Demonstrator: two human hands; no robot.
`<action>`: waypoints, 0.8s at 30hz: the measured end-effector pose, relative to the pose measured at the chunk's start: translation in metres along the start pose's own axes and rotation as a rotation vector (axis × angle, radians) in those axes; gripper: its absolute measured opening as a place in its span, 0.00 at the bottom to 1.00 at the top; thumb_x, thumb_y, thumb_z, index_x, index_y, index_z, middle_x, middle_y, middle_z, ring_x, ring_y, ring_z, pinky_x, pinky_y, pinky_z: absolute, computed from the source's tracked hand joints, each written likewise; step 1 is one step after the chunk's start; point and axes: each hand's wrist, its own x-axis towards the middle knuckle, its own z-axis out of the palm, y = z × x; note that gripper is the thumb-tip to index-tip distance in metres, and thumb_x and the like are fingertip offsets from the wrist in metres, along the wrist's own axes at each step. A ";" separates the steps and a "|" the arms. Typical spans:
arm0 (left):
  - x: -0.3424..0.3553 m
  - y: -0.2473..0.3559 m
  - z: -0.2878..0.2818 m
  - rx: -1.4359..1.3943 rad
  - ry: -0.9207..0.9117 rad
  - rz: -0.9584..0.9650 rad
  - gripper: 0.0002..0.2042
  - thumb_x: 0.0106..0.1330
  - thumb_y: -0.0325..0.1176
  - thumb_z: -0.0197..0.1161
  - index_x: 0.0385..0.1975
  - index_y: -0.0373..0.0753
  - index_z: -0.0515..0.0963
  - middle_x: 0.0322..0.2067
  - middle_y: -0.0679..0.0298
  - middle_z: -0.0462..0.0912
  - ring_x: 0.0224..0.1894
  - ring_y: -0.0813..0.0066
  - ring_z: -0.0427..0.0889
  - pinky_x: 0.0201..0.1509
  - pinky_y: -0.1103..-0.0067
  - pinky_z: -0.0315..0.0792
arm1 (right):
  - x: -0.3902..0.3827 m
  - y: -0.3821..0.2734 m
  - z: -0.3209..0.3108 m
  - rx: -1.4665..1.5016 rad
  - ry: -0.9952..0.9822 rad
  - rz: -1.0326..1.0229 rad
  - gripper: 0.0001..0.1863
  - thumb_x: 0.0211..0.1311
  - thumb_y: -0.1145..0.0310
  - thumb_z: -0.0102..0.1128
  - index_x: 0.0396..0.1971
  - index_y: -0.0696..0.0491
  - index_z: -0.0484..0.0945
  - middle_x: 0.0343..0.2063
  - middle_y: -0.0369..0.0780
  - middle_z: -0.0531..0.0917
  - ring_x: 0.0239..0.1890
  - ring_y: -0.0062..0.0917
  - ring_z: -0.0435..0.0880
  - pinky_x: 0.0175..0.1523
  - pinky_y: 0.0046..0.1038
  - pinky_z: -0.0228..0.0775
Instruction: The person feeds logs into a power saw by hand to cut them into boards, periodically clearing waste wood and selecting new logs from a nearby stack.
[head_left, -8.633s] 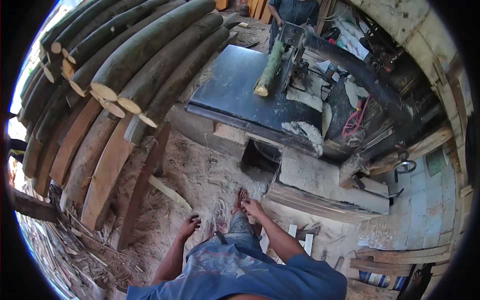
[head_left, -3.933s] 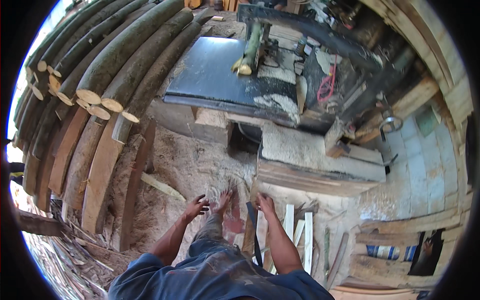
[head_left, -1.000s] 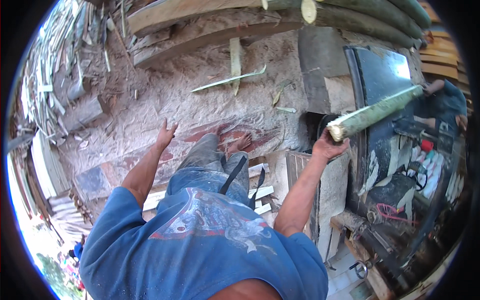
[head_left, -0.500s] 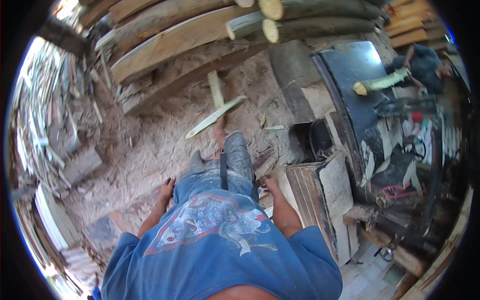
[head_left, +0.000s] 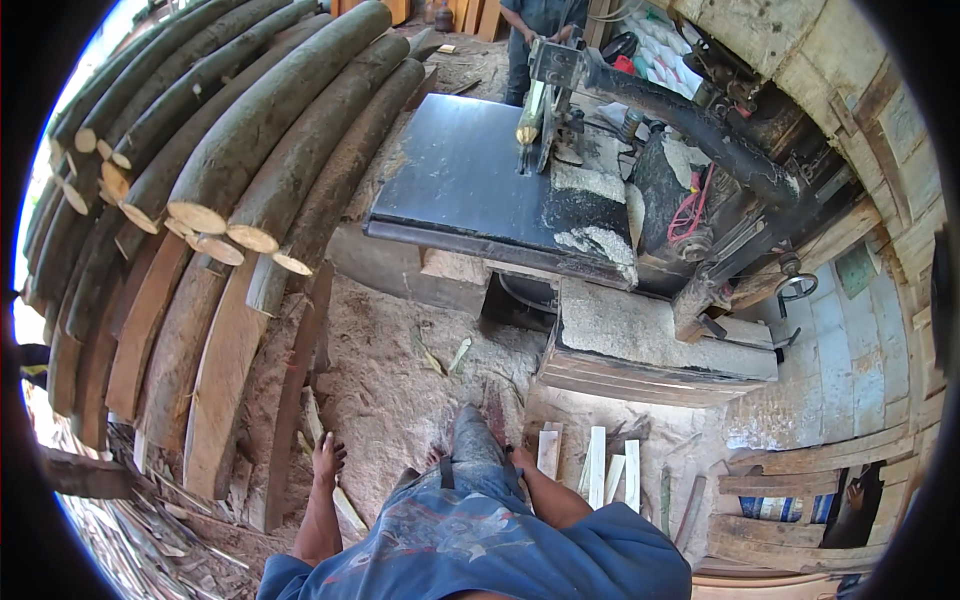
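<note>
Log (head_left: 529,112) lay at the saw (head_left: 560,75) on the black table (head_left: 460,180), partly fed, a co-worker behind it. My left hand (head_left: 328,458) hung empty, fingers spread; my right hand (head_left: 522,461) was empty, its fingers unclear.

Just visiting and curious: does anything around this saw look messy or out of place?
Sawdust lies heaped on the corner of the dark saw table and covers the floor. Offcut slats lie scattered beside the person's right hand.
</note>
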 end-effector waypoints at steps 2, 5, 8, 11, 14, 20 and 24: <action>0.008 0.021 0.031 0.091 -0.082 0.020 0.34 0.61 0.53 0.51 0.63 0.45 0.49 0.38 0.57 0.77 0.31 0.73 0.77 0.28 0.77 0.67 | 0.018 0.001 -0.007 -0.166 0.107 0.068 0.19 0.50 0.56 0.49 0.30 0.57 0.78 0.36 0.52 0.78 0.40 0.45 0.77 0.44 0.40 0.69; 0.012 0.025 0.072 0.172 -0.114 -0.028 0.33 0.60 0.53 0.51 0.62 0.46 0.51 0.40 0.56 0.77 0.34 0.69 0.77 0.34 0.73 0.69 | 0.023 -0.015 -0.030 -0.216 0.044 -0.001 0.19 0.50 0.56 0.50 0.31 0.58 0.78 0.35 0.53 0.78 0.39 0.47 0.77 0.44 0.41 0.69; 0.031 0.012 0.119 0.306 -0.225 -0.093 0.26 0.60 0.52 0.52 0.52 0.40 0.69 0.37 0.57 0.79 0.35 0.67 0.79 0.35 0.73 0.70 | 0.048 -0.015 -0.052 -0.139 -0.024 0.017 0.23 0.51 0.52 0.49 0.34 0.57 0.78 0.37 0.52 0.78 0.40 0.47 0.77 0.45 0.41 0.69; 0.043 0.028 0.176 0.520 -0.397 -0.130 0.21 0.60 0.51 0.51 0.33 0.39 0.81 0.33 0.58 0.81 0.37 0.69 0.80 0.39 0.76 0.71 | 0.087 -0.006 -0.082 -0.084 0.056 0.143 0.25 0.53 0.47 0.43 0.40 0.50 0.77 0.37 0.48 0.79 0.41 0.45 0.77 0.47 0.39 0.68; 0.052 0.054 0.242 0.672 -0.459 -0.008 0.21 0.59 0.49 0.50 0.22 0.37 0.82 0.27 0.58 0.82 0.36 0.70 0.80 0.40 0.78 0.71 | 0.140 -0.045 -0.156 -0.134 0.047 0.099 0.24 0.54 0.49 0.45 0.41 0.52 0.76 0.38 0.49 0.78 0.41 0.44 0.77 0.44 0.39 0.68; 0.067 0.231 0.399 0.493 -0.437 0.710 0.21 0.59 0.45 0.54 0.45 0.34 0.73 0.35 0.51 0.80 0.39 0.64 0.80 0.43 0.75 0.71 | 0.184 -0.227 -0.346 -0.003 0.899 -0.632 0.13 0.56 0.65 0.51 0.38 0.56 0.74 0.33 0.46 0.78 0.40 0.41 0.76 0.45 0.38 0.66; 0.068 0.336 0.472 0.391 -0.379 0.726 0.30 0.58 0.51 0.55 0.55 0.37 0.63 0.41 0.48 0.77 0.45 0.59 0.77 0.49 0.74 0.69 | 0.249 -0.277 -0.404 -0.025 0.700 -0.391 0.23 0.59 0.54 0.47 0.43 0.57 0.73 0.41 0.48 0.77 0.45 0.43 0.74 0.50 0.37 0.64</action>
